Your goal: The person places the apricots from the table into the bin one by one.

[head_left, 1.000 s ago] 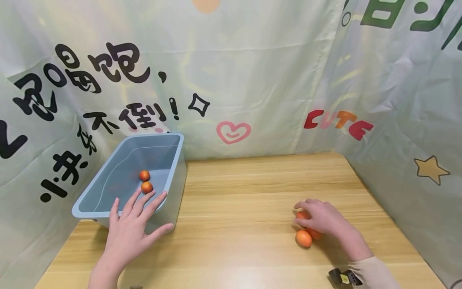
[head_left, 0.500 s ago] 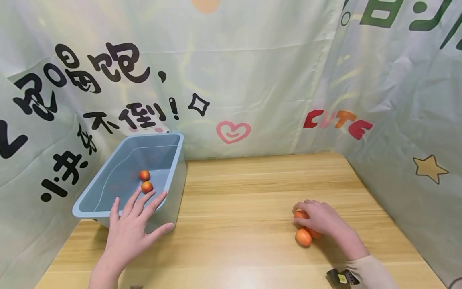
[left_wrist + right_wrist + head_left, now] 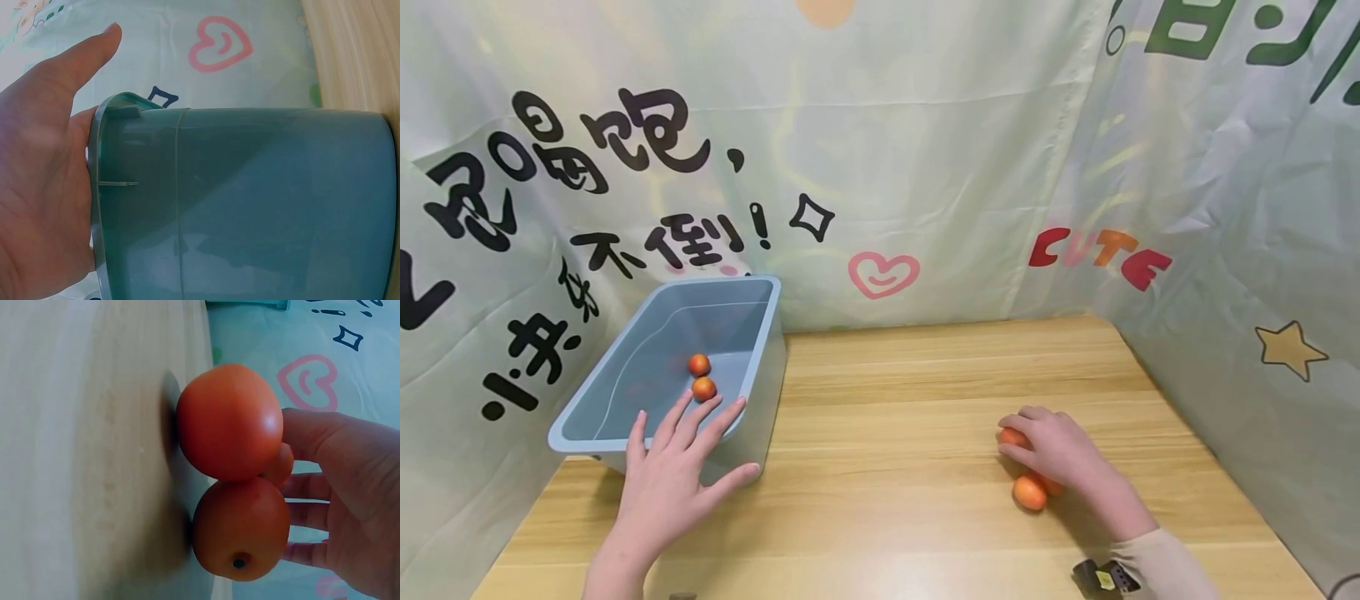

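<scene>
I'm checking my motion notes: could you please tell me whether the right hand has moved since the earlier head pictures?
Yes, slightly: in the head view, the right hand has shifted leftward, toward the blue bin, which stays in place.

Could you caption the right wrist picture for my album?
The right hand holds one orange fruit behind two others on the wooden table.

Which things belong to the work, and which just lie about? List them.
Likely in use:
blue plastic tub, left hand across its edge
five visible round orange-red fruits: two in the tub, three by the right hand

Just around:
pale wood-grain table
pale printed cloth backdrop
</scene>
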`<state>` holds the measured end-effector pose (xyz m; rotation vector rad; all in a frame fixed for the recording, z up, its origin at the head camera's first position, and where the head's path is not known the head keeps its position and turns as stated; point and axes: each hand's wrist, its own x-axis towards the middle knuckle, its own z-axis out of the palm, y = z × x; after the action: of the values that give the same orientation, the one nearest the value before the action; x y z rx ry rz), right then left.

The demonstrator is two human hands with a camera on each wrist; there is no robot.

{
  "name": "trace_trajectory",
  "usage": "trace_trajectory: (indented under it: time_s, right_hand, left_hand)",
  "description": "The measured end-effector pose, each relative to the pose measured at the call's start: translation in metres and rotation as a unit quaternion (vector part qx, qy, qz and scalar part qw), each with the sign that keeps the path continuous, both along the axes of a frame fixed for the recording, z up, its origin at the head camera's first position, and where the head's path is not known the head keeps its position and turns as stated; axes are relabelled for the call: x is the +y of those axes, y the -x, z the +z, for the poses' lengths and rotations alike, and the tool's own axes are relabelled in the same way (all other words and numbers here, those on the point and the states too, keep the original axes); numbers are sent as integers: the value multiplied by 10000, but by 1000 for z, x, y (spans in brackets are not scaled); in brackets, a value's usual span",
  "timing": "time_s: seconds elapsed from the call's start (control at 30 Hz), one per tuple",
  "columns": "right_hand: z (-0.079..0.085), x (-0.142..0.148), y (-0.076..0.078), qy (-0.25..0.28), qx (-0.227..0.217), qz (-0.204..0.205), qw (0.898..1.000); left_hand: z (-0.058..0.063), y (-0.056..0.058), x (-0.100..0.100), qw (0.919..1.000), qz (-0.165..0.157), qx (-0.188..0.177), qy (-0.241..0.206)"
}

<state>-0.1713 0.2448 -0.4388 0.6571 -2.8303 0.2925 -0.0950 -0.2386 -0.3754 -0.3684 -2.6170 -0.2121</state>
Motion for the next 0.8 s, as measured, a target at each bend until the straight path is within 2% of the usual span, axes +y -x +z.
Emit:
trace_trajectory:
  time_s: [0.3, 0.53, 0.8]
  right_hand:
    - [-4, -9, 2, 3, 475, 223, 9986]
    - [-1, -18, 2, 27, 812, 554, 9952]
    - [2, -28, 6, 46, 949, 719, 9929]
  left_hand:
    - [-1, 0, -1, 10000, 0, 59, 37]
    - [-1, 0, 0, 10000, -21, 50, 11]
    - [0, 1, 0, 10000, -11, 73, 30]
